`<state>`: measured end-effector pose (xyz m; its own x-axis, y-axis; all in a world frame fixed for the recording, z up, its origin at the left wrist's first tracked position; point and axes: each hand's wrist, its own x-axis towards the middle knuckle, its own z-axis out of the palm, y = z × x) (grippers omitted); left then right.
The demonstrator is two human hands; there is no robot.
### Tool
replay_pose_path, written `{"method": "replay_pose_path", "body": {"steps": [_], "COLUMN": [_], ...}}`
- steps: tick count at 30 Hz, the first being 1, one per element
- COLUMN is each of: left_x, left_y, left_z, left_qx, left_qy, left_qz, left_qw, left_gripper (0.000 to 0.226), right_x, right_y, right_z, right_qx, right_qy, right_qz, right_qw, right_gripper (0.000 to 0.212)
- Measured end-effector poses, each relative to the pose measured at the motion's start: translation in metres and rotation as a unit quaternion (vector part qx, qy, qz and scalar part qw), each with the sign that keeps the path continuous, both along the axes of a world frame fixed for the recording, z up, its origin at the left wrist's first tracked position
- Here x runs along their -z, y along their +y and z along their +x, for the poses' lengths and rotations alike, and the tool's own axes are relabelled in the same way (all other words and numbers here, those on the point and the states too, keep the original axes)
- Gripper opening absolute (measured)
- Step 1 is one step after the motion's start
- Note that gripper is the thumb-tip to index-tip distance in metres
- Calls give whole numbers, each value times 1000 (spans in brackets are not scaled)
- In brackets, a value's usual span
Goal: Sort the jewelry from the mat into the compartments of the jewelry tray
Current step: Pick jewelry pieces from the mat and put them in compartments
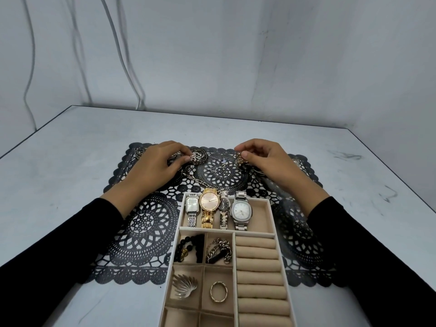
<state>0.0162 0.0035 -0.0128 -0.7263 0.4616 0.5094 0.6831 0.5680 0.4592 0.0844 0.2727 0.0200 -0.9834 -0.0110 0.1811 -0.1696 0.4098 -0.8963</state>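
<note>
Desk (70,147) carries black lace mat (146,223); jewelry tray (271,215) on its near edge, four watches in the far compartment. Beyond tray: left hand (153,166) pinches chain (193,159), right hand (266,159) pinches gold ornament (240,159). Chain likely light, limp, snag-prone on lace; lift it by a middle link.

Single head-worn wide-angle view, looking forward and steeply down from close above the counter (70,147); the jewelry tray (271,208) lies nearest the lens, the mat (146,223) beyond, a wall (236,55) behind.
</note>
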Motion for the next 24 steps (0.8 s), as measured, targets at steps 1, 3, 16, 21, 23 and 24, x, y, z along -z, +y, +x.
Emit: {"method": "replay_pose_path", "body": {"steps": [1,3,16,21,23,24], "left_x": [0,0,0,-1,-2,-3], "left_y": [0,0,0,-1,-1,-1], "left_z": [0,1,1,2,3,3], "left_qx": [1,4,20,25,27,27], "left_qy": [2,4,13,1,-7,-13], "left_qz": [-1,-3,4,45,70,83], "left_qw": [1000,1000,1000,999,997,996], "left_gripper": [11,11,12,12,11,11], "right_x": [0,-2,-15,-20,-23,-24], "right_y": [0,0,-6,-5,-5,-5], "right_z": [0,0,-2,-1,0,1], "right_qx": [0,-1,1,-2,0,3], "right_qy": [-1,-2,32,50,60,65], "right_qz": [1,-1,-64,-40,-30,-25], "right_qw": [1000,1000,997,998,998,998], "right_gripper": [12,9,8,6,7,7]}}
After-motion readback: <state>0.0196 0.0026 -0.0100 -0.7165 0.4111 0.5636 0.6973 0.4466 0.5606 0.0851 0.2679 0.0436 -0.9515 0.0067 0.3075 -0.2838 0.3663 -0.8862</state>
